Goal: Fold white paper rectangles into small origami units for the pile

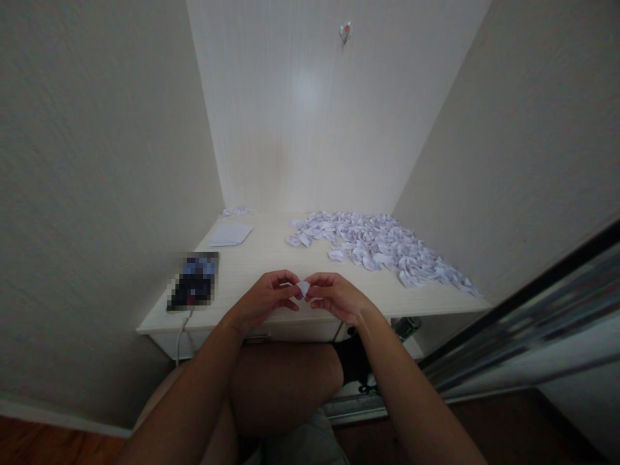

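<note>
Between my two hands is a small folded piece of white paper (303,288), roughly triangular, held over the front edge of the desk. My left hand (271,296) pinches its left side between thumb and forefinger. From the other side, my right hand (336,296) pinches it the same way, so the fingertips nearly meet. Beyond my right hand, a wide heap of folded white paper pieces (372,239) spreads over the desk. A stack of flat white paper (231,235) lies at the back left.
The pale desk (261,255) stands between walls on three sides. A phone or tablet with a blurred screen (194,281) lies at the left, its white cable (180,339) hanging over the edge. A few paper pieces (237,211) sit in the far left corner. My legs are below the desk.
</note>
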Demonstrator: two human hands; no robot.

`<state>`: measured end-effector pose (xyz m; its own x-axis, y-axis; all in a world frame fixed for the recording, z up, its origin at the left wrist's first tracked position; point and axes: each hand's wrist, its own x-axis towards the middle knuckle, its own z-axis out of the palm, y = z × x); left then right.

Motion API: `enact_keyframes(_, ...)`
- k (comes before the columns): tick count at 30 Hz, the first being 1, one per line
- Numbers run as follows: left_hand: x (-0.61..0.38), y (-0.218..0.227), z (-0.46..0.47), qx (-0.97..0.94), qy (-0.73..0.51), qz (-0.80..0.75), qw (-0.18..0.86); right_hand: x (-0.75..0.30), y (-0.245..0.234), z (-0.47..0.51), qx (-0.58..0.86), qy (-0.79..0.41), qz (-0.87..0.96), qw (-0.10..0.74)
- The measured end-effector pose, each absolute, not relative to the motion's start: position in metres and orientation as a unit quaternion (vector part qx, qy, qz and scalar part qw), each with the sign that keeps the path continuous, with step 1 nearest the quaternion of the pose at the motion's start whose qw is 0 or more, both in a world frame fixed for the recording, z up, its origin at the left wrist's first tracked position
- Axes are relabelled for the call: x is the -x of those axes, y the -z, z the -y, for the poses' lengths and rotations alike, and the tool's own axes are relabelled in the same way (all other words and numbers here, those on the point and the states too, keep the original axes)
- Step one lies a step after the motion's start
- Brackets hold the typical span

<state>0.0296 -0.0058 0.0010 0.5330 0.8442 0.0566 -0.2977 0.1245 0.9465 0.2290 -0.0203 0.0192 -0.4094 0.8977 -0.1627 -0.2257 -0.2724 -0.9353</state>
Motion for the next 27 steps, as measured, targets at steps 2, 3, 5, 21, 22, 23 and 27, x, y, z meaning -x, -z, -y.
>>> enact_keyframes(2, -0.03, 0.0, 0.006, -0.536, -0.411, -0.269, 0.687, -0.227, -0.021, 0.021, 0.395, -0.682, 0.47, 0.398)
enact_keyframes(3, -0.03, -0.001, 0.006, -0.544, -0.416, -0.274, 0.675, -0.225, -0.022, 0.021, 0.409, -0.665, 0.481, 0.399)
enact_keyframes(5, -0.032, -0.002, 0.006, -0.558, -0.431, -0.291, 0.647, -0.223, -0.023, 0.021, 0.437, -0.626, 0.501, 0.407)
enact_keyframes(21, -0.055, 0.002, 0.01, -0.517, -0.589, -0.456, 0.422, -0.191, -0.025, 0.036, 0.601, -0.103, 0.698, 0.377)
enact_keyframes(22, -0.056, 0.002, 0.011, -0.523, -0.592, -0.472, 0.392, -0.188, -0.024, 0.037, 0.606, -0.078, 0.703, 0.364)
enact_keyframes(23, -0.057, 0.002, 0.013, -0.53, -0.593, -0.489, 0.359, -0.186, -0.023, 0.038, 0.609, -0.057, 0.708, 0.353)
enact_keyframes(27, -0.062, 0.0, 0.016, -0.548, -0.594, -0.526, 0.265, -0.178, -0.019, 0.04, 0.61, -0.024, 0.723, 0.323)
